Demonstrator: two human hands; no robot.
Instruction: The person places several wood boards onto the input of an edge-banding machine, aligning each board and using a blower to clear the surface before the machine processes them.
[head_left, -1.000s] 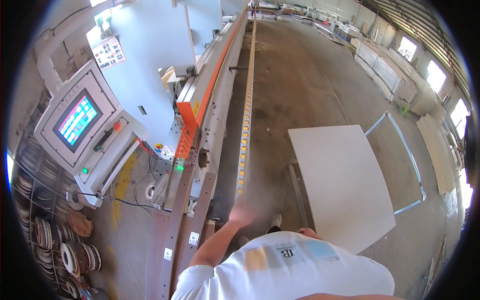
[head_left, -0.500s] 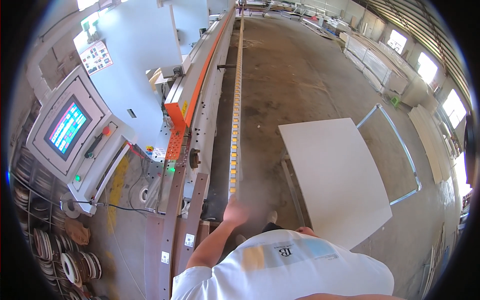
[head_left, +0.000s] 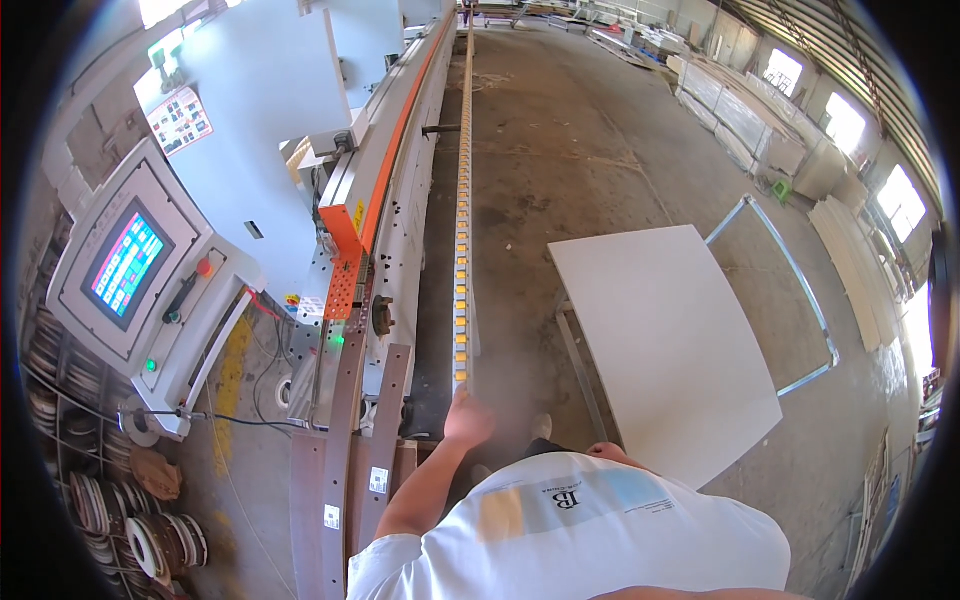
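My left hand (head_left: 467,421) reaches forward, its fingers curled around the near end of a long rail (head_left: 461,290) lined with yellow rollers. That rail runs away from me beside the machine. Close to my shirt's edge is my right hand (head_left: 607,452), partly hidden by the shirt; whether its fingers hold anything does not show. Just beyond it lies a large white board (head_left: 665,340), resting on a metal frame (head_left: 580,368).
On the left stand a control panel (head_left: 128,262) with a lit screen and a long machine with an orange guard (head_left: 345,262). Brown perforated strips (head_left: 385,440) lie near my left arm. Rolls of edging (head_left: 160,545) fill a rack at lower left. Stacked boards (head_left: 745,115) stand at far right.
The whole view has shifted a little, so the rail, machine and board sit slightly farther left. My left hand stays at the rail's end, and slightly more of my right hand shows.
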